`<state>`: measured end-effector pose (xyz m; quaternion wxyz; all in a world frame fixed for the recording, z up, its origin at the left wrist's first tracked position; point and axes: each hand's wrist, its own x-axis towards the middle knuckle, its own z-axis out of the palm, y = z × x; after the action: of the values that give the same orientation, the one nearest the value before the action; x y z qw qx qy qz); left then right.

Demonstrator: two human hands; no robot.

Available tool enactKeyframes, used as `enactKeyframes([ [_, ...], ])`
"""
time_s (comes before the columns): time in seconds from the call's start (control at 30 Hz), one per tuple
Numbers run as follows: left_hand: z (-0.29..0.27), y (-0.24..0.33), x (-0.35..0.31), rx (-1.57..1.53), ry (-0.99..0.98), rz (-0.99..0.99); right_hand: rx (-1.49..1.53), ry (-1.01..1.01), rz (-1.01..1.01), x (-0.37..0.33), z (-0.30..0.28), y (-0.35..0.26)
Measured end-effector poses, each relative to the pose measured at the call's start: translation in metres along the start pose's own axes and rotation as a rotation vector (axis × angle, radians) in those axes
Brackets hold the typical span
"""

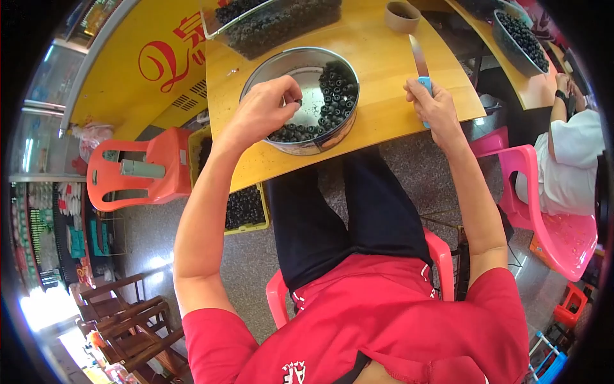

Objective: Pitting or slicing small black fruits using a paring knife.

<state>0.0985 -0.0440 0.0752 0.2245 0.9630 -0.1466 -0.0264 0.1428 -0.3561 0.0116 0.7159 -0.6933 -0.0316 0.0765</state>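
My left hand [265, 107] is over the round metal tin [256, 69], its fingers pinched on a small dark round fruit [299, 102]. More of these dark round fruits [337, 96] lie along the right side and near edge of the tin; some show pale rings. The bare metal bottom shows in the middle. To the right of the tin, above the wooden table [380, 83], my right hand [433, 109] is closed around the light blue handle of a knife [419, 59]. Its blade points up and away from me.
A clear plastic bin [281, 32] of dark fruits stands at the table's far side, with a tape roll [402, 18] to its right. A yellow crate [256, 226] sits below the table. Orange chair [137, 169] left; a person [571, 153] by a pink chair [531, 166] right.
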Motion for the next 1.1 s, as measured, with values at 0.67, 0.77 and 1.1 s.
enactKeyframes([
  [0.67, 0.014, 0.001, 0.03, 0.196, -0.106, -0.033, -0.006, -0.162, -0.111, -0.036, 0.033, -0.044],
  [0.77, 0.018, -0.002, 0.029, 0.231, -0.034, -0.002, -0.07, -0.166, -0.13, -0.038, 0.035, -0.045],
  [1.1, -0.005, 0.057, -0.018, -0.585, 0.25, 0.092, 0.009, -0.33, -0.192, -0.051, 0.073, -0.077],
])
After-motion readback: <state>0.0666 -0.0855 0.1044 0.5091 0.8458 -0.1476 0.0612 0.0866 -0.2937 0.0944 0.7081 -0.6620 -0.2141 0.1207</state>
